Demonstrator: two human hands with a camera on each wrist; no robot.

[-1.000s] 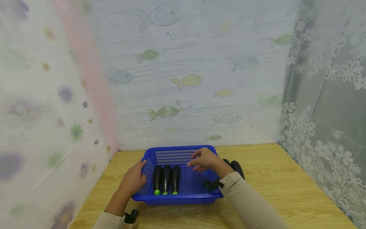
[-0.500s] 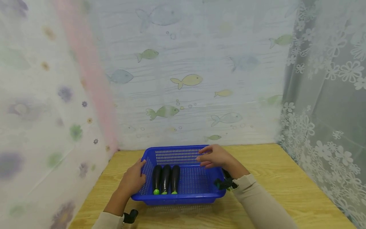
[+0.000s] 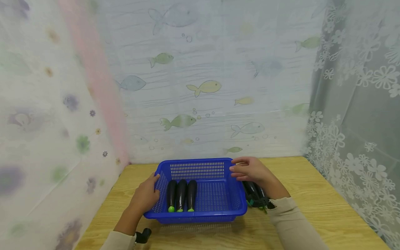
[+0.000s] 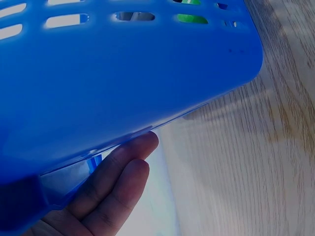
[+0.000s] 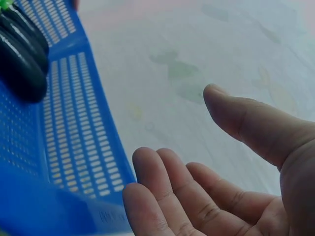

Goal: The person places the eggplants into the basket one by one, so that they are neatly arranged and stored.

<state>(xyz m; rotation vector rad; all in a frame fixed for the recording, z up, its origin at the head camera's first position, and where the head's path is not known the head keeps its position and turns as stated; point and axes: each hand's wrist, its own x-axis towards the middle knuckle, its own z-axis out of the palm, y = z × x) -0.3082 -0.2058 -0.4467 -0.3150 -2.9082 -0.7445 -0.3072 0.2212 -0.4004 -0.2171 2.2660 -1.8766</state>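
A blue plastic basket (image 3: 200, 214) with slotted walls is in the middle of the head view. Three dark eggplants (image 3: 181, 195) with green stem ends lie side by side in its left half. My left hand (image 3: 145, 195) grips the basket's left rim; the left wrist view shows its fingers (image 4: 125, 184) against the outside under the edge. Over the basket's right rim hovers my right hand (image 3: 253, 171), its fingers extended and holding nothing, as the right wrist view also shows. Beneath that hand and wrist, more eggplants (image 3: 251, 190) lie just outside the basket, partly hidden.
The basket stands on a wood-grain table (image 3: 306, 194). A fish-patterned curtain (image 3: 206, 114) hangs behind the table, with further patterned sheets along the left and right sides. Dark camera straps sit on both wrists.
My right hand has moved rightward from over the inside of the basket to its right rim, and the eggplants beyond show more. My left hand keeps its grip.
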